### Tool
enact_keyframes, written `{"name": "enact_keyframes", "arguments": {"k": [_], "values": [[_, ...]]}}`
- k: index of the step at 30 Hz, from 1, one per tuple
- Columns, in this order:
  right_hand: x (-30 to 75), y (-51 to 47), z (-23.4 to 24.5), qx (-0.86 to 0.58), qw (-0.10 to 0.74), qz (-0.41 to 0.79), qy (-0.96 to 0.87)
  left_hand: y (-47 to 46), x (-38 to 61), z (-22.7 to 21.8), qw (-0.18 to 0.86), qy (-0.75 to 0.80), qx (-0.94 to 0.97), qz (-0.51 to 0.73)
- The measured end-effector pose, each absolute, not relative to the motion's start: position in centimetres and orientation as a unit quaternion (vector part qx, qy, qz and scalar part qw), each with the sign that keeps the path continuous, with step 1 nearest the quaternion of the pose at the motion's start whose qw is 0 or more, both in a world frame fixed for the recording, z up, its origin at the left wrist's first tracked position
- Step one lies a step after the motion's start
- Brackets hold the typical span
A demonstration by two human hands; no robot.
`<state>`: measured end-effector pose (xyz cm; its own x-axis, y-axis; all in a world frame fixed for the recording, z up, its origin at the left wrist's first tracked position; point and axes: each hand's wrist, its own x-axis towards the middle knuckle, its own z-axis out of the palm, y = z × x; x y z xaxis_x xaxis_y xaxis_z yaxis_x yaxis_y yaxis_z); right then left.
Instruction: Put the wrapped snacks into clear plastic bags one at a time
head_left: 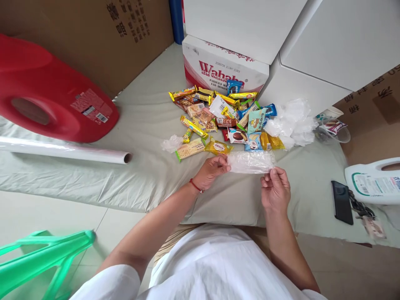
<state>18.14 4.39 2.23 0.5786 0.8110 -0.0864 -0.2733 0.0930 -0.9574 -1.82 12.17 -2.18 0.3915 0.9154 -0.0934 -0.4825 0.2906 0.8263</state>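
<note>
A clear plastic bag point(251, 162) is stretched flat between my two hands, just in front of a heap of wrapped snacks point(225, 121). My left hand point(214, 170), with a red cord at the wrist, pinches the bag's left end. The right-hand corner is pinched by my right hand point(275, 187). Nearest the bag lie a yellow snack packet point(218, 146), a blue-and-white packet point(253, 142) and a long wafer packet point(191, 149). To the right of the heap sits a pile of crumpled clear bags point(290, 121). Whether anything is inside the held bag, I cannot tell.
A red jug point(100, 100) and a plastic-wrapped roll point(68, 151) lie at left. Behind the snacks stands a Wahaha carton point(225, 68). A phone point(342, 202), keys point(361, 206) and a white bottle point(375, 183) are at right. A green stool point(59, 254) stands on the floor.
</note>
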Motion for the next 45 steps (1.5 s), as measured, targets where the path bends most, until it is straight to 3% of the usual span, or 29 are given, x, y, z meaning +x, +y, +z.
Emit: {"name": "enact_keyframes", "arguments": {"k": [5,11,21,27,31,34,41,45], "values": [[18.6,4.1,1.6,-0.542,0.659,0.446,-0.269,12.1,-2.6,-2.0,0.87,0.202,0.255,0.37],[19.3,6.7,0.7,-0.568,0.628,0.409,-0.34,11.9,-2.3,-2.2,0.896,0.213,0.275,0.275],[19.4,7.9,-0.9,-0.598,0.59,0.392,-0.375,11.5,-1.6,-2.0,0.785,0.283,0.473,0.283],[18.4,6.6,-0.8,-0.614,0.638,0.361,-0.293,11.4,-1.2,-2.6,0.744,0.319,0.5,0.307],[16.6,5.3,-0.9,-0.644,0.556,0.437,-0.292,11.3,-0.9,-2.8,0.693,0.323,0.555,0.329],[16.1,5.0,-0.9,-0.63,0.512,0.497,-0.306,11.4,-0.8,-2.9,0.714,0.327,0.513,0.348],[20.1,4.7,0.2,-0.582,0.604,0.485,-0.248,12.9,-1.5,-2.3,0.749,0.377,0.283,0.466],[21.3,3.5,0.2,-0.585,0.626,0.438,-0.271,12.7,-2.0,-1.9,0.729,0.394,0.295,0.476]]}}
